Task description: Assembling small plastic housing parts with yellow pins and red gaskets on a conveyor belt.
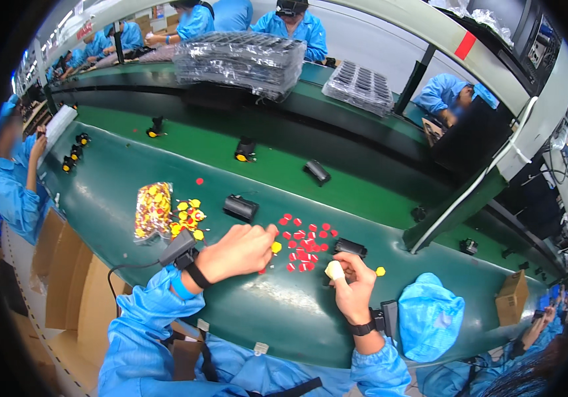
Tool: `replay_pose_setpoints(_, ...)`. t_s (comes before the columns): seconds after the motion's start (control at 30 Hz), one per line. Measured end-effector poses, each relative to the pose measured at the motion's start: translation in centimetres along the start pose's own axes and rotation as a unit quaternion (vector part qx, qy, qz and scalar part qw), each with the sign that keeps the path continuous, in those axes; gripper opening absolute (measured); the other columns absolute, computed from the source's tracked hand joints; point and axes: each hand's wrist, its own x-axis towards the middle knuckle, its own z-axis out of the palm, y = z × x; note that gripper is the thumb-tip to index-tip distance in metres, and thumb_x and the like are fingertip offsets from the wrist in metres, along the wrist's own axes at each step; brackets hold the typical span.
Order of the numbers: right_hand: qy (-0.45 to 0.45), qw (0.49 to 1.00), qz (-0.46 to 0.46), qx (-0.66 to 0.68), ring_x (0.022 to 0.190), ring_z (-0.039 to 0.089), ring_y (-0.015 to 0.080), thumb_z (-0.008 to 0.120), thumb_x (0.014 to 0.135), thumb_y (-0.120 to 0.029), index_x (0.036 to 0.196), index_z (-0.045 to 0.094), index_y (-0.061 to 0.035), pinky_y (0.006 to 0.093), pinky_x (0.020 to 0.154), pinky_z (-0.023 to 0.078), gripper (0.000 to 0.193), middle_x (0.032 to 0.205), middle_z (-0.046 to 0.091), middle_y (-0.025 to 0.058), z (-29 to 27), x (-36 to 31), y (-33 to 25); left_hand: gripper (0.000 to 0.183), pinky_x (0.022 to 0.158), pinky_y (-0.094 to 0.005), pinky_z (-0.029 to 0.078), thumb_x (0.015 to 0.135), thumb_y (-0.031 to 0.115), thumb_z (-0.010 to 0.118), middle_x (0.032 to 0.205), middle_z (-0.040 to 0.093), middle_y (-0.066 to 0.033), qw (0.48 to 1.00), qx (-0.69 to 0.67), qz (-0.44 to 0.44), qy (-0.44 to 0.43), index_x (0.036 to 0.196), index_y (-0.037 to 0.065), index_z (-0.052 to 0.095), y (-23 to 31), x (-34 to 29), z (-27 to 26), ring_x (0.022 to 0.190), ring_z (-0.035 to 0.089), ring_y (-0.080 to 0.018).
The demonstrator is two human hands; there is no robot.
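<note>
My left hand [241,248] is closed over the green bench, its fingertips bent together. Right at those fingertips shows a small yellow piece [276,247]; whether they grip it is hard to tell. My right hand [355,284] has its fingers curled in, with a pale cover [335,270] on the thumb; what lies inside the fingers is hidden. Just beyond it is a black cylindrical housing [351,247]. Between the hands, several red discs [304,245] are scattered. Another black housing [240,208] lies past my left hand, and a yellow piece [380,271] sits right of my right hand.
A clear bag of yellow and red pieces [153,210] lies left, beside a loose pile [188,217]. At right is a blue cloth cap [431,317]. Beyond runs a green conveyor [211,149] with black parts. A slanted post [456,208] stands right. Co-workers sit around.
</note>
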Motion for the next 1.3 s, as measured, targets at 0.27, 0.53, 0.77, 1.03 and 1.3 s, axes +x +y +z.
replay_pose_setpoints(0.27,-0.016,0.999,-0.001,-0.033,0.068,0.065,0.0113,0.063,0.088,-0.005,0.097,0.065,0.0031,0.0239,0.058,0.052,0.012,0.08,0.068,0.0072,-1.0,-0.4,0.4,0.03,0.065,-0.0502,0.05,0.078,-0.001,0.058,0.078,0.063,-0.0245,0.997,-0.016,0.02,0.069,0.107,-0.007,0.054,0.9,1.8,0.8,0.075,0.063,-0.0422)
replay_pose_setpoints(0.53,-0.101,0.97,0.113,0.19,0.083,0.065,0.0148,0.058,0.097,-0.013,0.117,0.062,0.0054,0.0276,0.072,0.054,0.028,0.09,0.067,0.008,0.4,-0.4,-1.9,0.024,0.057,-0.0336,0.047,0.074,-0.005,0.071,0.075,0.06,-0.0107,0.906,-0.215,0.168,0.324,0.097,-0.001,0.061,6.9,1.9,4.7,0.065,0.06,-0.0242)
replay_pose_setpoints(0.77,-0.087,0.969,0.11,0.202,0.079,0.063,0.0121,0.061,0.096,-0.013,0.105,0.063,0.0048,0.0274,0.072,0.052,0.02,0.089,0.067,0.0077,-0.3,-0.3,-1.9,0.033,0.06,-0.0252,0.051,0.08,0.001,0.073,0.078,0.064,-0.0074,0.867,-0.397,0.135,0.268,0.109,-0.003,0.056,7.3,0.9,6.5,0.066,0.063,-0.0132)
replay_pose_setpoints(1.03,-0.21,0.977,0.014,-0.041,0.062,0.053,0.0102,0.068,0.083,-0.004,0.099,0.06,0.0033,0.0231,0.056,0.042,0.019,0.076,0.058,0.0051,-1.2,-0.5,-2.7,0.018,0.045,-0.0281,0.035,0.093,0.017,0.063,0.058,0.053,-0.0034,0.895,-0.429,0.108,0.058,0.085,0.003,0.057,5.3,1.1,5.5,0.047,0.05,-0.011)
replay_pose_setpoints(1.3,-0.142,0.983,-0.109,0.035,0.074,0.06,0.0144,0.071,0.084,-0.009,0.093,0.068,0.002,0.0263,0.071,0.048,0.014,0.086,0.065,0.0082,-0.7,0.7,-1.9,0.02,0.047,-0.0234,0.04,0.099,0.016,0.056,0.064,0.059,-0.0023,0.772,-0.633,-0.052,-0.012,0.088,0.001,0.063,6.3,0.8,5.1,0.054,0.053,-0.0085)
